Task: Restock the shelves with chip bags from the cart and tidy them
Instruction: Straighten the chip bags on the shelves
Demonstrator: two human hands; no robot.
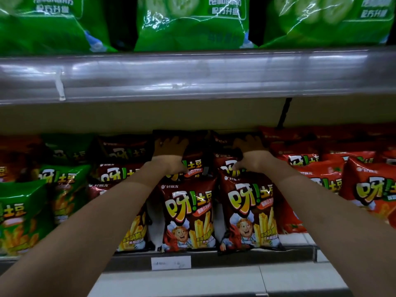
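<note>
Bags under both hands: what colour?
Dark brown-maroon bags, yellow lettering; head view.
</note>
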